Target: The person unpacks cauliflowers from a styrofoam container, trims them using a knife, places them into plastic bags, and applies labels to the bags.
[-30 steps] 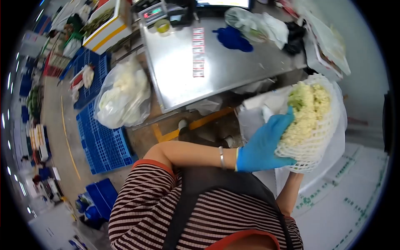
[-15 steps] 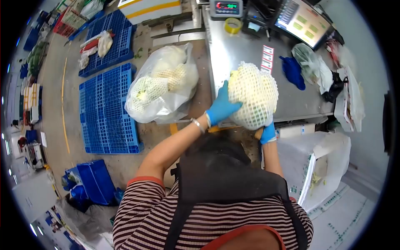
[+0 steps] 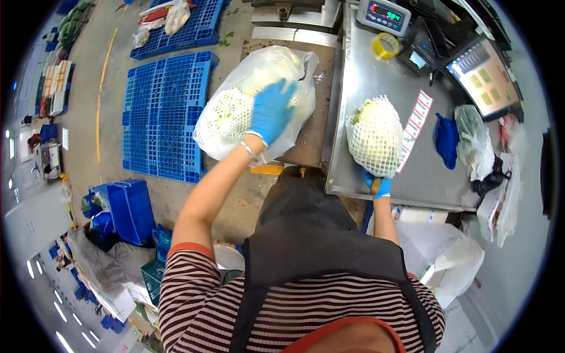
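My left hand [image 3: 272, 113], in a blue glove with fingers apart, is over a clear plastic bag [image 3: 300, 126] of net-wrapped cauliflowers [image 3: 226, 116] on the scale platform. A net-wrapped cauliflower [image 3: 376, 138] sits at the left part of the metal table [image 3: 376, 76]. My right hand [image 3: 378, 183], in a torn-looking blue glove, is at that cauliflower's near end, its fingers partly hidden beneath it.
A weighing display [image 3: 384, 16], yellow tape roll [image 3: 385, 45], monitor [image 3: 484, 76], label strip [image 3: 416, 126] and blue cloth [image 3: 445, 141] are on the table. Blue pallets [image 3: 165, 115] lie at the left. A white-lined box [image 3: 435, 253] stands near the table's front edge.
The cauliflower has moved from the right-hand box to the metal table. My left hand has let go of it and moved left over the bag. The view has turned left.
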Available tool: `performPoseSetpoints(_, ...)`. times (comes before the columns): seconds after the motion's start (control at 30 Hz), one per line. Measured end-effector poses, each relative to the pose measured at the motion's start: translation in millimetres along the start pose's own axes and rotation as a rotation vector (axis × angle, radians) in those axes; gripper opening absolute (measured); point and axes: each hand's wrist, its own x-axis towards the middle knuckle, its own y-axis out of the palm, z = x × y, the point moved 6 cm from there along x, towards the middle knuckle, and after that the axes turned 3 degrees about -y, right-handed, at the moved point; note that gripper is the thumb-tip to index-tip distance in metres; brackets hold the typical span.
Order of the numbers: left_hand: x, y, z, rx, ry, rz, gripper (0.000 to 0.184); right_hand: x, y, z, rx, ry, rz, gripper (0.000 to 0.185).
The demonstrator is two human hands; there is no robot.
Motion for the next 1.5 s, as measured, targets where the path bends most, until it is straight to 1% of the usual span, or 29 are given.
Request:
performPoseSetpoints(0.03, 4.5, -2.1, 17.1, 0.193, -0.026, 0.03, 0.071, 3.5, -3.2, -1.0, 0.035, 0.033, -0.001, 0.05)
performPoseSetpoints(0.07, 10.4, 1.0, 32.2, 0.335, -0.05, 0.113, 0.087, 8.5, -9.0, -1.0, 0.005, 0.042, -0.032, 0.05)
performPoseSetpoints(0.13, 25.1, 18.2, 55.5, 0.582, 0.082, 0.084, 0.089, 17.1, -15.3, 0.5, -0.037, 0.061, -0.072, 0.049)
performPoseSetpoints(0.2, 40.2, 55.4, 89.6, 0.752, 0.168, 0.145, 0.073, 24.3, -17.6, 1.0, -0.059, 0.07, -0.095, 0.049)
performPoseSetpoints(0.23, 51.8, 68.5, 112.9, 0.767, 0.242, 0.045, 0.065, 26.0, -16.3, 2.9, -0.065, 0.071, -0.096, 0.048)
performPoseSetpoints(0.27, 81.9, 80.7, 158.6, 0.666, 0.03, 0.271, 0.043, 30.6, -13.0, 4.0, -0.074, 0.073, -0.096, 0.048)
performPoseSetpoints(0.3, 112.5, 20.1, 186.2, 0.413, -0.526, -0.057, 0.024, 38.7, -9.3, 4.2, -0.088, 0.068, -0.102, 0.047)
performPoseSetpoints(0.33, 116.0, -12.1, 206.8, -0.364, -0.659, -0.448, 0.025, 42.7, -5.5, 5.6, -0.096, 0.063, -0.105, 0.047)
performPoseSetpoints(0.4, 127.7, 5.9, 292.0, -0.519, -0.842, -0.141, 0.032, 53.6, 6.6, 8.2, -0.094, 0.045, -0.115, 0.046)
performPoseSetpoints(0.47, 111.8, -20.5, 265.1, 0.164, -0.629, -0.045, 0.039, 55.5, 25.1, 9.7, -0.033, 0.031, -0.147, 0.046)
performPoseSetpoints(0.53, 81.6, -82.4, 124.0, 0.579, -0.103, -0.287, 0.048, 56.8, 30.6, 8.2, 0.007, 0.052, -0.145, 0.046)
performPoseSetpoints(0.57, 66.3, -68.1, 113.2, 0.435, 0.019, -0.063, 0.054, 50.8, 38.3, 9.6, -0.068, 0.03, -0.199, 0.046)
performPoseSetpoints(0.6, 49.8, -49.9, 106.4, 0.286, 0.135, 0.153, 0.061, 51.4, 40.8, 8.0, -0.044, 0.002, -0.186, 0.046)
performPoseSetpoints(0.67, 19.0, -25.1, 85.2, -0.037, 0.071, 0.478, 0.078, 49.9, 38.9, 0.2, -0.012, -0.037, -0.166, 0.045)
performPoseSetpoints(0.7, 7.0, -5.7, 93.5, 0.113, 0.091, 0.538, 0.085, 49.7, 34.5, -2.1, -0.039, -0.071, -0.237, 0.043)
performPoseSetpoints(0.73, -3.1, 19.2, 109.9, 0.267, 0.117, 0.59, 0.091, 51.8, 37.8, -4.7, 0.025, -0.081, -0.143, 0.043)
performPoseSetpoints(0.8, -12.2, 67.8, 155.7, 0.331, 0.018, 0.788, 0.099, 56.0, 40.7, -10.1, 0.102, -0.107, -0.098, 0.044)
performPoseSetpoints(0.83, -3.7, 74.5, 157.4, 0.281, -0.016, 0.904, 0.089, 51.0, 41.4, -9.6, 0.049, -0.091, -0.156, 0.045)
performPoseSetpoints(0.93, -5.8, 93.9, 163.1, 0.099, 0.015, 1.09, 0.073, 45.5, 49.2, -9.1, -0.002, -0.165, -0.144, 0.044)
performPoseSetpoints(0.97, -11.8, 90.9, 164.3, 0.103, 0.045, 1.041, 0.069, 52.6, 34.5, -11.3, -0.001, -0.156, -0.091, 0.042)
performPoseSetpoints(1.07, -20.2, 65.1, 156.9, 0.151, 0.154, 0.884, 0.056, 52.0, 67.4, -15.2, 0.192, -0.134, -0.045, 0.041)
performPoseSetpoints(1.1, -23.2, 69.1, 160.8, 0.108, 0.181, 0.85, 0.047, 51.1, 67.3, -15.3, 0.195, -0.162, -0.044, 0.04)
performPoseSetpoints(1.2, -35.1, 88.8, 165.9, 0.056, 0.248, 1.01, 0.04, 52.0, 48.2, -16.0, 0.085, -0.177, -0.033, 0.04)
performPoseSetpoints(1.23, -36.7, 87.0, 165.9, 0.034, 0.269, 1.024, 0.036, 55.5, 43.1, -16.4, 0.141, -0.141, -0.108, 0.04)
performPoseSetpoints(1.33, -34.5, 57.0, 169.3, -0.148, 0.156, 0.895, 0.037, 55.8, 35.3, -15.4, 0.123, -0.119, -0.096, 0.039)
performPoseSetpoints(1.37, -29.7, 47.0, 166.3, -0.096, 0.162, 0.89, 0.034, 54.6, 34.4, -15.0, 0.09, -0.129, -0.072, 0.039)
performPoseSetpoints(1.4, -23.7, 29.9, 164.2, -0.232, 0.117, 0.728, 0.03, 53.1, 36.8, -17.5, 0.144, -0.107, -0.088, 0.039)
performPoseSetpoints(1.47, -10.7, 17.5, 155.6, -0.252, 0.141, 0.65, 0.025, 54.1, 45.8, -21.2, 0.245, -0.058, -0.111, 0.039)
performPoseSetpoints(1.5, -3.1, 17.6, 148.3, -0.238, 0.165, 0.644, 0.023, 54.5, 50.5, -20.7, 0.301, -0.04, -0.081, 0.039)
